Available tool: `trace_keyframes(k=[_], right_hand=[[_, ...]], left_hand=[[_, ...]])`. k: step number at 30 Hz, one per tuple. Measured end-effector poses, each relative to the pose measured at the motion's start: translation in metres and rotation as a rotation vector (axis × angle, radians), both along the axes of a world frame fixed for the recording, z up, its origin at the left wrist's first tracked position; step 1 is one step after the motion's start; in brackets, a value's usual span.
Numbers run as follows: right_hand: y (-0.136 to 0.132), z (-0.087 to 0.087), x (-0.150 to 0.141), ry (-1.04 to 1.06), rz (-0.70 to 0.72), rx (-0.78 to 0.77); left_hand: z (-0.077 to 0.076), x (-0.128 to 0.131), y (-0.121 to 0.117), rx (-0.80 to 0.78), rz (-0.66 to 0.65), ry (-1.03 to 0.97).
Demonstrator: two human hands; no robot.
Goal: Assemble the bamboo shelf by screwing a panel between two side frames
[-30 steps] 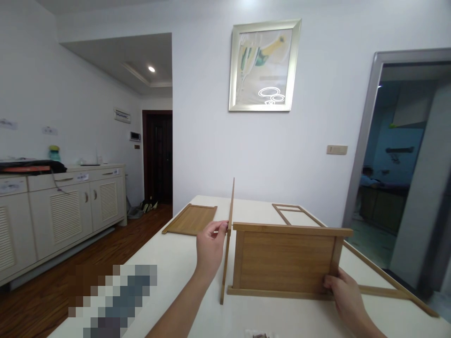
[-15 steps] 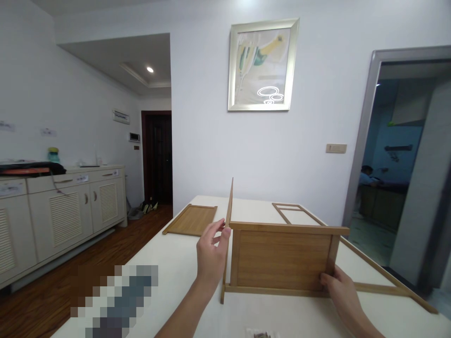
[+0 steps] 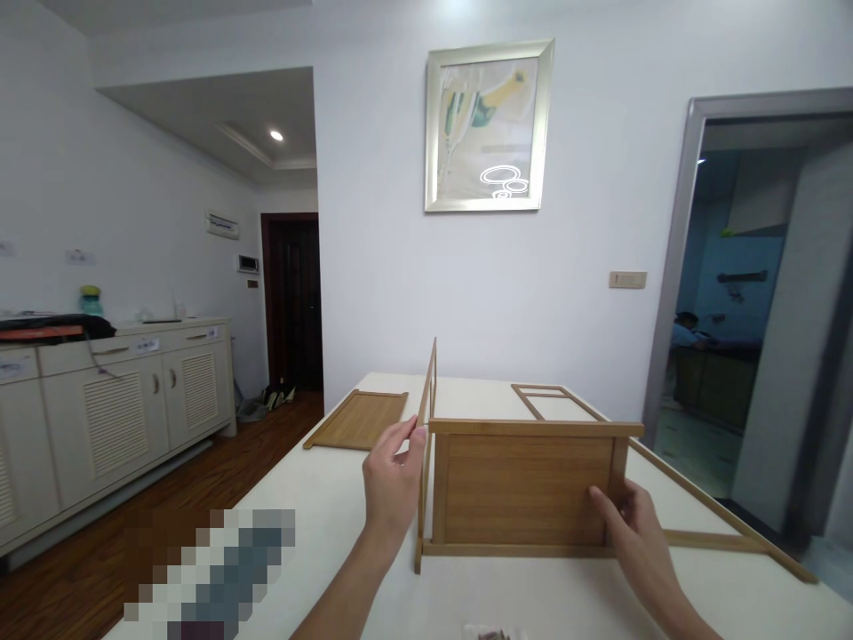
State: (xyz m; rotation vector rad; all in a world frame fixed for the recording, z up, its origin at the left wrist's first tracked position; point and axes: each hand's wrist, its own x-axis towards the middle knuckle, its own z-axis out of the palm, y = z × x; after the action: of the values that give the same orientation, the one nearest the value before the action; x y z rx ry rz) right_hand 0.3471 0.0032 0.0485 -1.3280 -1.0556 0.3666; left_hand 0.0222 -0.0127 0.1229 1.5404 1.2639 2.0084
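Note:
A bamboo panel (image 3: 526, 487) stands upright on edge across the white table (image 3: 320, 524), facing me. My right hand (image 3: 630, 524) grips its lower right post. At the panel's left end a thin bamboo side frame (image 3: 425, 418) stands upright, seen edge-on and running away from me. My left hand (image 3: 393, 476) pinches this frame's upper edge between thumb and fingers, right where it meets the panel's top corner.
A flat bamboo board (image 3: 356, 418) lies at the table's far left. An open bamboo frame (image 3: 666, 480) lies flat along the right side. A small packet (image 3: 493, 633) shows at the near edge. White cabinets (image 3: 113, 409) line the left wall; a doorway (image 3: 733, 338) opens right.
My right hand slid up from the panel's bottom right corner to its right post. The panel and side frame shifted slightly left together. My left hand keeps its pinch.

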Motion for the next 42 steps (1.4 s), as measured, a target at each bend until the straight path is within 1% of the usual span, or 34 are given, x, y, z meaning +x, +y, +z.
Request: trace_keyframes(k=[4, 8, 10, 14, 21, 24, 28, 30, 32, 33, 35, 36, 38, 39, 41, 42], right_hand=[[-0.007, 0.014, -0.007, 0.003, -0.056, 0.059], [-0.013, 0.026, -0.014, 0.025, -0.068, 0.020], [-0.015, 0.029, -0.017, 0.044, -0.061, 0.000], [-0.015, 0.029, -0.018, 0.049, -0.049, 0.015], [-0.017, 0.037, -0.008, 0.038, -0.088, -0.007], [-0.015, 0.042, -0.004, 0.102, -0.088, 0.020], [-0.009, 0.048, 0.001, 0.257, -0.050, 0.062], [-0.007, 0.051, 0.005, 0.255, -0.058, 0.073], [-0.007, 0.058, 0.011, 0.116, -0.154, 0.115], [-0.008, 0.063, 0.013, -0.016, -0.229, 0.164], [-0.009, 0.076, 0.011, -0.362, -0.361, 0.323], [-0.009, 0.084, 0.005, -0.556, -0.377, 0.418], [-0.010, 0.101, -0.019, -0.849, -0.303, 0.540], [-0.010, 0.110, -0.036, -0.951, -0.254, 0.552], [-0.008, 0.124, -0.079, -1.111, -0.098, 0.523], [-0.007, 0.130, -0.101, -1.174, -0.001, 0.486]], left_hand=[[0.000, -0.001, 0.000, -0.012, 0.007, -0.023], [0.001, 0.000, 0.001, -0.010, 0.003, -0.036], [0.001, 0.001, 0.002, -0.010, -0.003, -0.037], [0.000, 0.001, 0.002, -0.020, -0.016, -0.041], [0.000, 0.000, 0.002, -0.030, -0.025, -0.037], [0.000, 0.000, 0.002, -0.022, -0.026, -0.048], [0.001, 0.000, 0.002, -0.009, -0.021, -0.048], [0.001, 0.000, 0.002, -0.006, -0.017, -0.038], [0.001, 0.000, 0.002, -0.003, -0.011, -0.032], [0.001, 0.000, 0.002, -0.001, -0.008, -0.030], [0.001, 0.000, 0.003, 0.005, -0.005, -0.024], [0.001, 0.000, 0.003, 0.008, -0.005, -0.020], [0.001, -0.001, 0.004, 0.011, -0.001, -0.018], [0.001, -0.001, 0.004, 0.009, 0.003, -0.019], [0.000, 0.000, 0.005, 0.002, 0.008, -0.027], [-0.001, 0.000, 0.005, 0.000, 0.005, -0.032]])
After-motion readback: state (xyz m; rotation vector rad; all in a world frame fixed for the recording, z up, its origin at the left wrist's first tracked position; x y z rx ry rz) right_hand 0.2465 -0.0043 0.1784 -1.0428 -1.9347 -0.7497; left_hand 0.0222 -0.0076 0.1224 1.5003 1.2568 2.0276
